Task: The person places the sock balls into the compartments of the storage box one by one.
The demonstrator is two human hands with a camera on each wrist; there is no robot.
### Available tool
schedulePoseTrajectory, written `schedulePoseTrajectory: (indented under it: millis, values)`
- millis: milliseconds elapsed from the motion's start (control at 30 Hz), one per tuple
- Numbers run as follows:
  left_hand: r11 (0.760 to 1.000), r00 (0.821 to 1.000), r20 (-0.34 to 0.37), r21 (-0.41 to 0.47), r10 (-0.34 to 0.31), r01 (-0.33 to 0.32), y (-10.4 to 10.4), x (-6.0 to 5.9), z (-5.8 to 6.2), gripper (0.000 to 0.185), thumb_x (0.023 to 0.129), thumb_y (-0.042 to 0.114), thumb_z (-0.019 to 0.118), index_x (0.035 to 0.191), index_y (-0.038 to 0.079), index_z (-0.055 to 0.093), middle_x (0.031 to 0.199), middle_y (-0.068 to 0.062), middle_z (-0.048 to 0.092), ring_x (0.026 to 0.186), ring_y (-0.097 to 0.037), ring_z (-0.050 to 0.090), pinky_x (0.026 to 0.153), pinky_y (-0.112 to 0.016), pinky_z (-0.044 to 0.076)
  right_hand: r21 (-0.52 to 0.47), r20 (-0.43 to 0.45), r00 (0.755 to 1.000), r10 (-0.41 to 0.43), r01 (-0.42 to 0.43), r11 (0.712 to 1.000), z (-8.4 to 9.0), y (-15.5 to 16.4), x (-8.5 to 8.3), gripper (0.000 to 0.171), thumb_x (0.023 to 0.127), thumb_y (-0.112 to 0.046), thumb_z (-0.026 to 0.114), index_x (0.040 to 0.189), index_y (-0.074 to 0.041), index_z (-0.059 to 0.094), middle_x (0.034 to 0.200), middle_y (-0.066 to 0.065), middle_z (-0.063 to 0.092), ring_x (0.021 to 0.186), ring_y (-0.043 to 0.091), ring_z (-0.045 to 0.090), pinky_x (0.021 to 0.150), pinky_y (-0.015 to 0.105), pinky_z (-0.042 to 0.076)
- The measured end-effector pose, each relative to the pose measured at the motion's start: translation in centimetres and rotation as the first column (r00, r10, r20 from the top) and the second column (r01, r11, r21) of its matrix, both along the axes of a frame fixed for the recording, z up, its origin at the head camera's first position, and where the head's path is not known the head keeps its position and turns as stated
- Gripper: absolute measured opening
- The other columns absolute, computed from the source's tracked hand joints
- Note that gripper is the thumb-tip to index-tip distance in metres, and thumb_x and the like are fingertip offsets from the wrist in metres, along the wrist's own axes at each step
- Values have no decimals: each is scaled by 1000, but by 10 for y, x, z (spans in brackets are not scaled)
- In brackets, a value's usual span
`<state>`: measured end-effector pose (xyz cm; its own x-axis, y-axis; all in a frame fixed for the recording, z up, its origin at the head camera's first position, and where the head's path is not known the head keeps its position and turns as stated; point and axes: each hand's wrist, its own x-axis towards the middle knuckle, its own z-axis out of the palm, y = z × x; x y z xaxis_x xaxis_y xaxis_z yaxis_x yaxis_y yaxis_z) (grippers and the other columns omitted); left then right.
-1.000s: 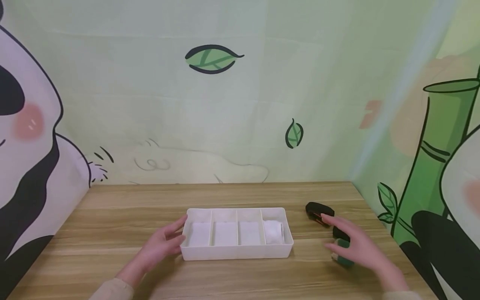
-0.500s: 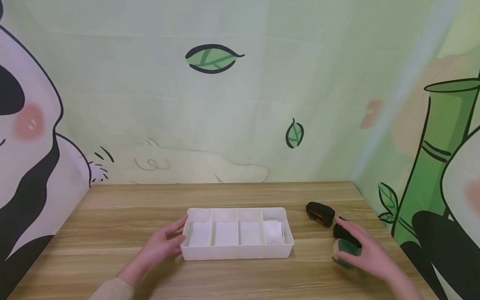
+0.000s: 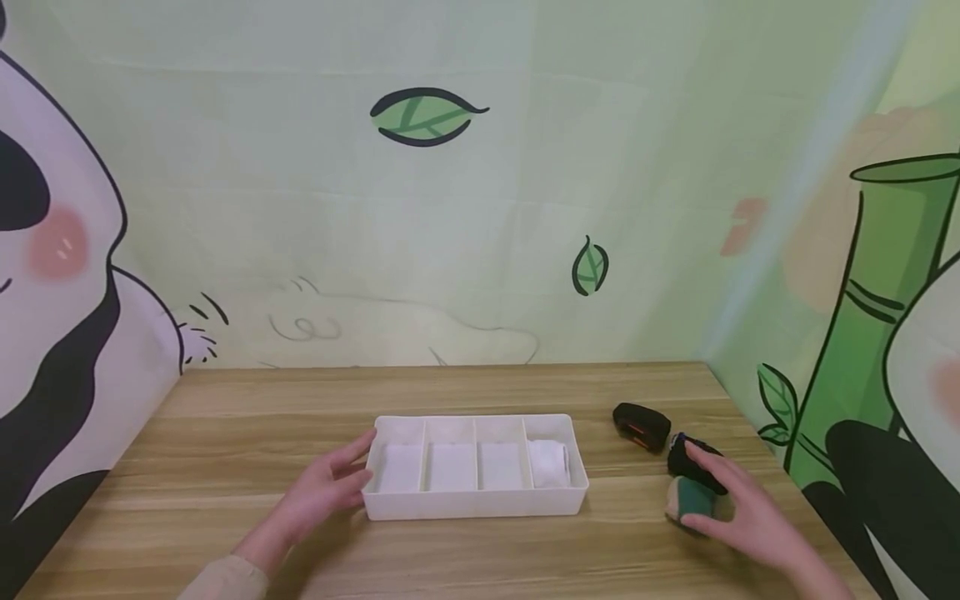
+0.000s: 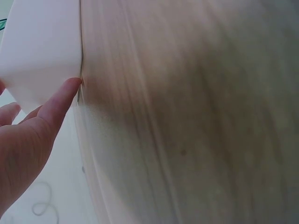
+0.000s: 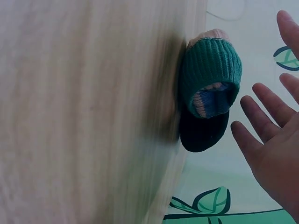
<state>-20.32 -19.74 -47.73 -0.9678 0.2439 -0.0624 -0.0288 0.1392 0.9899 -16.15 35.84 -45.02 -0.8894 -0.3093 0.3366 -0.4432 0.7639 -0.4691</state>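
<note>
A white tray [image 3: 474, 507] with four compartments lies mid-table; a rolled white sock [image 3: 548, 463] fills its rightmost compartment and pale folded pieces lie in the others. My left hand [image 3: 354, 472] rests with straight fingers [image 4: 58, 102] against the tray's left end [image 4: 42, 51]. To the right lie a green sock roll [image 3: 688, 497] [image 5: 211, 77], a black sock roll [image 3: 684, 457] [image 5: 201, 133] behind it, and a black roll with orange marks [image 3: 640, 423]. My right hand [image 3: 712, 493] hovers spread beside the green roll; its fingers [image 5: 261, 126] are straight and apart from it in the right wrist view.
The wooden table [image 3: 225, 467] runs back to a painted wall with pandas and bamboo. The right wall stands close to the sock rolls. Bare wood lies left of the tray and along the front edge.
My right hand has drawn back from the far black roll towards the green roll and now sits beside it. The left hand and tray have not moved.
</note>
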Motion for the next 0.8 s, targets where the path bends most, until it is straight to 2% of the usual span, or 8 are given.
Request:
schedulePoseTrajectory:
  millis: [67,133,300,367,533,600,733,800]
  values:
    - [1000,1000,-3,-4,1,-1,0,0,0,62,96,3,59,153,6,33,158,-24,24,134,-49,38,91,-38,55,-2,12,1000,-2,2,1000,-1,1,1,90,76,-25,87,151,-10,40,140,19,53,120,38,45,88,61,44]
    - [1000,1000,-5,-12,4,-4,0,0,0,62,97,3,59,153,7,34,158,-24,24,134,-49,38,91,-38,55,4,22,1000,-10,10,1000,-2,2,1,89,76,-26,87,151,-9,41,140,18,54,120,39,46,89,56,45]
    - [1000,1000,-9,-19,7,-8,0,1,1,62,97,4,60,153,7,34,158,-23,25,134,-48,39,91,-38,55,11,34,999,-30,30,1000,-7,4,1,86,76,-29,87,148,-6,45,138,15,57,121,36,47,92,19,38]
    - [1000,1000,-12,-21,6,-6,0,1,0,62,97,5,60,153,7,34,157,-23,26,134,-48,39,91,-38,55,9,38,999,-33,33,999,-9,4,2,85,76,-29,87,146,-5,46,138,16,56,121,37,48,90,11,34]
    - [1000,1000,-18,-24,0,0,-1,1,1,62,97,5,59,154,7,33,157,-24,25,134,-47,39,91,-37,55,24,49,998,-43,41,999,-13,4,2,83,76,-30,87,144,-2,48,140,17,53,123,41,48,92,28,43]
    - [1000,1000,-21,-20,-6,6,-1,2,2,62,97,5,59,154,6,33,158,-24,25,134,-47,39,91,-38,55,25,55,997,-46,44,999,-14,5,1,82,76,-30,87,143,-1,48,141,18,53,123,43,48,92,28,42]
    - [1000,1000,-24,-23,-11,11,-1,2,2,62,97,5,59,154,6,32,158,-24,24,135,-48,38,91,-38,55,17,65,997,-49,48,999,-17,6,1,80,76,-30,86,141,-1,50,139,18,54,123,43,49,91,17,36]
    - [1000,1000,-21,-22,-7,7,-1,2,1,62,97,5,59,154,7,33,158,-23,25,135,-47,38,91,-37,55,15,72,996,-47,46,999,-18,7,0,78,77,-29,86,140,-1,51,138,19,54,123,45,49,95,25,41]
